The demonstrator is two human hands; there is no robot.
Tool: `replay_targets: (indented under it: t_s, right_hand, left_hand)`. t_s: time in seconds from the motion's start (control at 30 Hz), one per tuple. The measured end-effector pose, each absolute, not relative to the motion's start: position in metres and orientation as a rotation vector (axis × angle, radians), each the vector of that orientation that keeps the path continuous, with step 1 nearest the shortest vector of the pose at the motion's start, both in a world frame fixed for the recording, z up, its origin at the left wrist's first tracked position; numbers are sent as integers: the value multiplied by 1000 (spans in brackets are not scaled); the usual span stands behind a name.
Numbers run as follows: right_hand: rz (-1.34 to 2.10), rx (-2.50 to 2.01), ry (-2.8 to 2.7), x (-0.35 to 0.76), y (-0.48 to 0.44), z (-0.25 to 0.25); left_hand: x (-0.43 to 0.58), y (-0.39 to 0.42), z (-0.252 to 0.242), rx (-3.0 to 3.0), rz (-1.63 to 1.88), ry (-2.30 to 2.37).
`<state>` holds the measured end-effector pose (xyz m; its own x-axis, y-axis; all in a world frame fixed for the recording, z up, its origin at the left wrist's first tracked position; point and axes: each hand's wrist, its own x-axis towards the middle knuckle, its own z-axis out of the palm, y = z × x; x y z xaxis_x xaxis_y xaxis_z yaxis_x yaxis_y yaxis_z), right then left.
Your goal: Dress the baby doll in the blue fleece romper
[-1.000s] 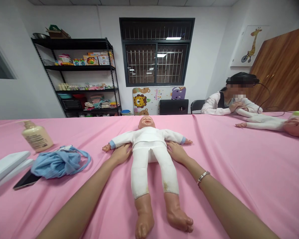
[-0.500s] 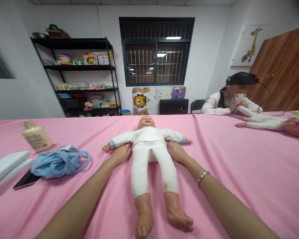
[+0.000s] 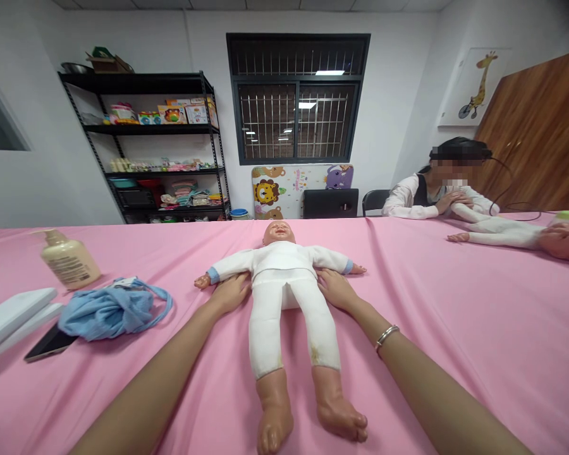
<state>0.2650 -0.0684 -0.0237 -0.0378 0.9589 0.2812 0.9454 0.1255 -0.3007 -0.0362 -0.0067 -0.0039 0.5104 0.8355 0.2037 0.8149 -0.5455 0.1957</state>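
Observation:
A baby doll in a white long-sleeved top with blue cuffs and white trousers lies face up on the pink tablecloth, its bare feet toward me. My left hand rests flat beside the doll's waist, under its outstretched arm, fingers extended and partly hidden by the sleeve. On the other side, my right hand lies flat against the waist, its fingertips near the hem of the top. Neither hand holds anything. A silver bracelet is on my right wrist.
At the left are a pump bottle, a blue cloth bundle, a phone and white boxes. Across the table at the right, a person touches a second doll. Behind stands a black shelf.

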Motion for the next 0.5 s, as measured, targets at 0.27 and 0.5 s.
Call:
replay_targets:
  t_s: [0.27, 0.5]
  right_hand:
    - [32, -1834, -1998, 265, -68, -25]
    - [33, -1848, -2002, 266, -67, -25]
  left_hand:
    - [-36, -7, -3, 2674, 419, 1458]
    - [-37, -6, -5, 2683, 432, 1443]
